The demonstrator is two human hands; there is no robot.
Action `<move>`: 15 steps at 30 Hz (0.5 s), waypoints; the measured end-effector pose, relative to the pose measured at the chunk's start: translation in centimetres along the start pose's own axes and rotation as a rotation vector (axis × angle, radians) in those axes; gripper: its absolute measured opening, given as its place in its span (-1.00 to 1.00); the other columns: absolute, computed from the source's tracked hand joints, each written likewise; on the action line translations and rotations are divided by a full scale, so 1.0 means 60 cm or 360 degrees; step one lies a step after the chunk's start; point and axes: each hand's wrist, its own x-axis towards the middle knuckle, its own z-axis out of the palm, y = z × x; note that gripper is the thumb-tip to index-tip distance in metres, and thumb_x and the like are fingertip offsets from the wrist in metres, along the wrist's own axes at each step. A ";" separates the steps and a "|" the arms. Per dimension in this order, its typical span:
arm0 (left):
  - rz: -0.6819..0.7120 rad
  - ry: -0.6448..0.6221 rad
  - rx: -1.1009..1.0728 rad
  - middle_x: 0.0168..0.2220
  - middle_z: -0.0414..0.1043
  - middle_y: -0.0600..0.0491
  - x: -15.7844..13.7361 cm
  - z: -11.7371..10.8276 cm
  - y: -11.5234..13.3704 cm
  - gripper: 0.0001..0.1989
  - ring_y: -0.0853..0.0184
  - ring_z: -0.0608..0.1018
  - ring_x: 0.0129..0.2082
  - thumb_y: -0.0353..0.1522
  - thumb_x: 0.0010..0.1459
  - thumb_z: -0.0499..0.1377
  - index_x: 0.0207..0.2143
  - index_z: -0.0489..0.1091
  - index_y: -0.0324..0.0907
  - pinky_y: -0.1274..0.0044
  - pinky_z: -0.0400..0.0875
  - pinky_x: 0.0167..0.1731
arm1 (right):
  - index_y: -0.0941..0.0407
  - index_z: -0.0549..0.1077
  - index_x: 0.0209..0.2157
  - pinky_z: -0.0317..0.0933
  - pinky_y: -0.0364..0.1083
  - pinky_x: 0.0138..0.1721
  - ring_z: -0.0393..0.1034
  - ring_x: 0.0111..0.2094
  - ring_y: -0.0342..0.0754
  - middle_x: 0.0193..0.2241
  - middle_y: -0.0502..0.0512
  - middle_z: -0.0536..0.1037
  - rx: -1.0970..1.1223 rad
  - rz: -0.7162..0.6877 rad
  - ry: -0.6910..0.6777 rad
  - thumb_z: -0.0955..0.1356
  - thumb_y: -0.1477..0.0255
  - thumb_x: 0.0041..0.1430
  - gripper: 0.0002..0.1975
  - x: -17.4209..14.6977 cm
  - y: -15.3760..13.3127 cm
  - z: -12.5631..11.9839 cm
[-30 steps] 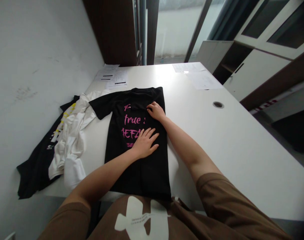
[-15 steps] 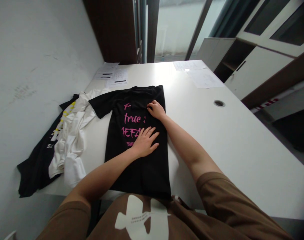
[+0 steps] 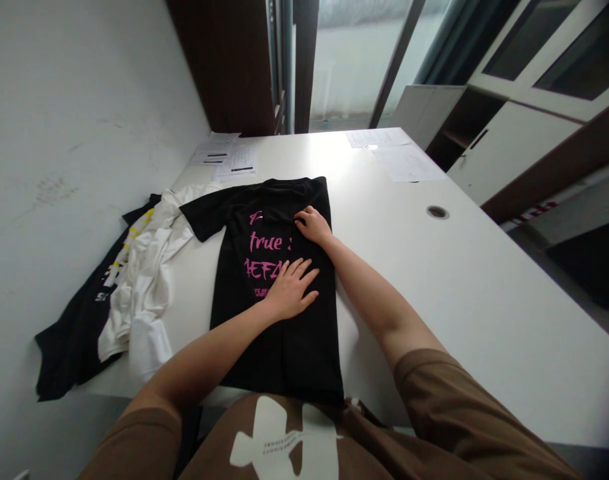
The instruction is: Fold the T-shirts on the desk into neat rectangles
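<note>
From my end I have two hands, apart from each other and both on one black T-shirt (image 3: 294, 347): the left hand (image 3: 291, 290) lies flat with its fingers spread, while the right hand (image 3: 311, 225), just beyond it, has its fingers bent onto the cloth; whether those pinch the fabric I cannot tell. The shirt lies directly beneath both, on the bench (image 3: 399, 247), its long axis running away from the wearer's body, hem nearest, collar (image 3: 287, 181) past the right hand. The relation I judge to matter most is the lengthwise edge of the layer (image 3: 311, 343) doubled over along the shirt's right side: it runs under the left palm and up to the right fingertips. So the right hand is nearer the collar, the left nearer the hem. One sleeve (image 3: 204, 210) sticks out to the left of the hands, and the pink lettering (image 3: 265, 241) shows beside them, partly covered. Farther left of the hands I count one rumpled white heap (image 3: 147, 280), perhaps a single garment, and one dark garment (image 3: 77, 343) with yellow print, partly under it by the wall (image 3: 84, 87). Ahead, beyond the hands, lie at least two left-hand papers (image 3: 239, 162) and at least two right-hand papers (image 3: 409, 165); one round cable hole (image 3: 437, 213) sits off to the right.
</note>
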 end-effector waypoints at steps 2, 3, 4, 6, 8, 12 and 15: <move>0.0005 0.0008 -0.0009 0.54 0.07 -0.08 0.000 0.001 0.000 -0.40 0.04 0.09 0.56 -0.10 0.44 0.09 0.45 0.23 -0.05 0.03 -0.04 0.53 | 0.06 0.63 0.05 0.31 0.04 0.21 0.42 0.09 0.12 -0.01 0.20 0.48 0.0000 0.0003 -0.0001 0.37 0.37 0.44 -0.75 0.000 0.001 0.001; 0.0007 0.0012 -0.0013 0.54 0.07 -0.08 0.000 0.002 -0.001 -0.40 0.04 0.09 0.56 -0.10 0.44 0.09 0.44 0.24 -0.06 0.03 -0.04 0.53 | 0.06 0.64 0.05 0.31 0.03 0.20 0.42 0.09 0.12 -0.01 0.20 0.48 -0.0004 0.0005 0.0001 0.37 0.36 0.44 -0.75 0.000 0.001 0.001; 0.0008 0.0015 -0.0015 0.54 0.07 -0.08 0.000 0.002 -0.001 -0.40 0.04 0.09 0.56 -0.10 0.44 0.09 0.44 0.24 -0.06 0.03 -0.04 0.53 | 0.06 0.64 0.05 0.32 0.03 0.20 0.42 0.09 0.12 -0.01 0.20 0.48 -0.0008 0.0005 0.0002 0.38 0.36 0.44 -0.75 0.000 0.001 0.002; 0.0006 0.0014 -0.0013 0.55 0.06 -0.09 0.000 0.003 -0.001 -0.39 0.03 0.08 0.56 -0.10 0.44 0.09 0.45 0.23 -0.06 0.03 -0.05 0.53 | 0.06 0.64 0.05 0.32 0.03 0.19 0.42 0.08 0.12 -0.01 0.20 0.48 -0.0012 0.0006 0.0005 0.38 0.36 0.44 -0.75 0.000 0.001 0.002; 0.0002 0.0008 -0.0006 0.55 0.06 -0.09 0.000 0.002 -0.001 -0.39 0.03 0.08 0.56 -0.10 0.44 0.09 0.45 0.23 -0.06 0.03 -0.04 0.53 | 0.05 0.63 0.06 0.31 0.03 0.20 0.42 0.08 0.12 0.00 0.20 0.48 -0.0011 0.0012 0.0006 0.38 0.36 0.44 -0.75 0.000 0.000 0.002; 0.0003 0.0008 -0.0003 0.55 0.06 -0.09 0.000 0.000 0.000 -0.39 0.03 0.09 0.56 -0.10 0.45 0.08 0.45 0.22 -0.06 0.02 -0.05 0.53 | 0.04 0.63 0.06 0.30 0.04 0.22 0.41 0.10 0.12 -0.01 0.19 0.48 0.0001 0.0019 0.0000 0.37 0.37 0.44 -0.75 0.000 -0.001 0.001; 0.0005 0.0013 -0.0002 0.55 0.05 -0.09 0.000 0.001 -0.001 -0.39 0.03 0.08 0.56 -0.10 0.44 0.09 0.45 0.22 -0.06 0.02 -0.05 0.53 | 0.04 0.63 0.06 0.30 0.05 0.22 0.41 0.10 0.13 0.00 0.20 0.48 0.0011 0.0022 -0.0012 0.37 0.36 0.44 -0.74 0.000 -0.001 -0.001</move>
